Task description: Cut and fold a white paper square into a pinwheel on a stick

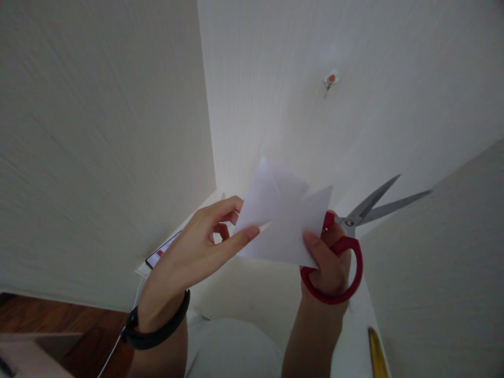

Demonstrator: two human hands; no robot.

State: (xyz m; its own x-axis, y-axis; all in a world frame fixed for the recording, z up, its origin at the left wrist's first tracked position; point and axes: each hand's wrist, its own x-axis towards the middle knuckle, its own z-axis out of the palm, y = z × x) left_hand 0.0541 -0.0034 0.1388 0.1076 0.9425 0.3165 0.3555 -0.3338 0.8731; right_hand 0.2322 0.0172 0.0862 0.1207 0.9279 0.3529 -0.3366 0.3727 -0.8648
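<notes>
Left hand [197,249], black band [157,340] at the wrist: thumb on the near face of the paper, fingers curled at its left edge; whether they are clamped on it cannot be told.

White, flat, angular sheet of paper [285,236]: held up between the two hands, its upper edge broken by a notch, with a gap or fold line beside the left thumb.

Right hand [328,268]: clamped on the paper's right edge, thumb in front, while also carrying red-handled steel scissors [349,223], blades parted and pointing away from the sheet.

Step in hand, as judged: adjusting or opening the paper between cuts. The next move would call for a steady hold at the edges and blades kept clear.

Surface and room: brown wood floor [51,315], white cable [114,349], plain left wall [106,131], dark-edged phone [155,257] lying on the white tabletop [255,286], back wall [275,79] bearing a small orange-centred hook [331,79], and a yellow elongated object [377,354], unidentified. Lighting is dim.
</notes>
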